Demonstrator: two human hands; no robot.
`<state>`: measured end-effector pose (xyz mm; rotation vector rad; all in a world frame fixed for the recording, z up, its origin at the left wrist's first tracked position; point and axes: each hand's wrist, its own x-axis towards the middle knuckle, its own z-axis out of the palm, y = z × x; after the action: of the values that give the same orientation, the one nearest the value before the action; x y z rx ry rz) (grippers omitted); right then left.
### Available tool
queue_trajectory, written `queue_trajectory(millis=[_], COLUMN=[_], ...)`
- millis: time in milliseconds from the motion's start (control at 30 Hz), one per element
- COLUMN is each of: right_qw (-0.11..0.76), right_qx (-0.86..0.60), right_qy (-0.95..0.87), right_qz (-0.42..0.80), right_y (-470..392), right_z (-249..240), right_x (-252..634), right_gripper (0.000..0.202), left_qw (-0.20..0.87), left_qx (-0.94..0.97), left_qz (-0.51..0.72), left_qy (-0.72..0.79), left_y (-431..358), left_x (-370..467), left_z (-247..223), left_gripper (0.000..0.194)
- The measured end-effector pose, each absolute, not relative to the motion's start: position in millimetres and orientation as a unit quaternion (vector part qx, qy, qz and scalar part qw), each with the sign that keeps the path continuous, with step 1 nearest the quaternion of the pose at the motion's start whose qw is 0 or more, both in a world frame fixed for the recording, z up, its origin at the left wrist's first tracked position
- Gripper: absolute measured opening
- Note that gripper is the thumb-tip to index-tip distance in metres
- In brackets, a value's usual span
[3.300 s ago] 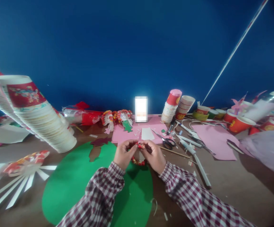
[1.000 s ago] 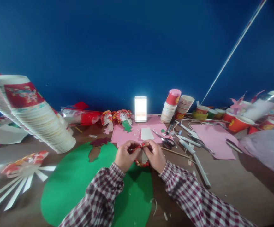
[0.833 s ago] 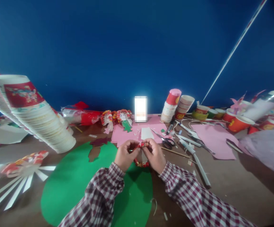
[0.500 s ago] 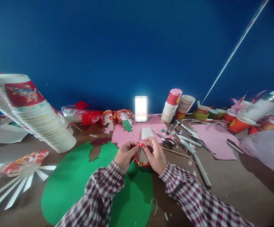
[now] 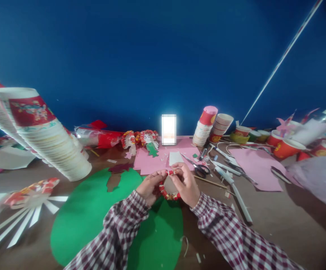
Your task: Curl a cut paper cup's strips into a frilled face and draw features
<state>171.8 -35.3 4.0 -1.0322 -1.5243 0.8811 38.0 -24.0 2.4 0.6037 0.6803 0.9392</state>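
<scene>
The right hand (image 5: 187,184) pinches the top edge of a red ring (image 5: 169,196), thumb and fingers nearly closed; the left hand (image 5: 150,186), fingers curled, grips its left side. The ring sits between both hands. Green card (image 5: 92,221) spreads below the left hand; scissors (image 5: 201,170) lie just beyond the right.

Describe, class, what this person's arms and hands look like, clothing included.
The left sleeve and right sleeve are long, in a dark purplish-red and white check, loose along the forearms and gathered at the cuffs. The left hand and right hand are bare; no gloves, rings or watch show.
</scene>
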Motion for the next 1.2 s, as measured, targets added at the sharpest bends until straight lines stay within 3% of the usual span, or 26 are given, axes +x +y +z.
queue_trajectory(millis=[300,533,900,1200], right_qw=[0.518,0.501,0.487,0.481], right_qx=[-0.443,-0.439,-0.46,-0.455], right_qy=[-0.632,-0.621,-0.628,-0.626], right_qz=[0.368,0.412,0.396,0.411], right_y=[-33.2,-31.6,-32.1,-32.8], right_z=[-0.2,-3.7,-7.7,-6.1], right_x=[172.0,174.6,173.7,173.3], right_gripper=[0.015,0.014,0.016,0.017], left_qw=[0.755,0.535,0.422,0.432], left_qx=[0.308,0.518,0.626,0.613], left_qz=[0.469,0.515,0.495,0.498], left_qy=[0.341,0.424,0.43,0.437], left_y=[-25.0,-25.7,-24.3,-24.3], left_x=[40.4,39.8,36.6,36.9], left_z=[1.8,2.8,8.7,6.3], left_gripper=[0.023,0.039,0.018,0.02])
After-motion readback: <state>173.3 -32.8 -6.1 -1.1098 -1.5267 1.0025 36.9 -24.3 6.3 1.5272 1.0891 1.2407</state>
